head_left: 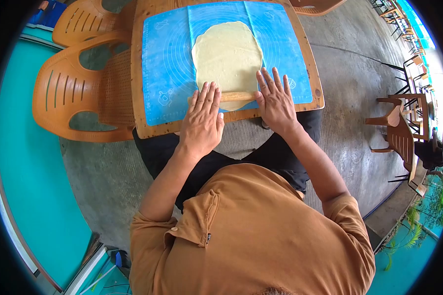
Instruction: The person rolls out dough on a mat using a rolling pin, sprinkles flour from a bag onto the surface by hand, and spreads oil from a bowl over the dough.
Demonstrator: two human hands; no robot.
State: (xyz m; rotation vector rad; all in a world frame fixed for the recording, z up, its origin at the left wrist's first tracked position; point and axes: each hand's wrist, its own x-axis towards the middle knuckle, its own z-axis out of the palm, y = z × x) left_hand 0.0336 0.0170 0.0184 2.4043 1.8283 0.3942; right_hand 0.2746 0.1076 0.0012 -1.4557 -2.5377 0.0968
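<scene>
Here's the pale cream dough (227, 54), spread on the blue mat (170, 64), right around its middle and running down close to its near edge. It's a thin, long oval, wavy at the rim, faintly bumpy on top. Across its near end lies the wooden rolling pin (237, 97), with a rounded tip of dough peeking out on the near side.

Both hands are on the pin, palms down, fingers extended, neither one clenched: left hand (202, 118) over the pin's left part, right hand (276, 104) over its right end. Under the mat, there's the wooden table (304, 44); left of the mat, an orange-brown chair (74, 91) faces in.
</scene>
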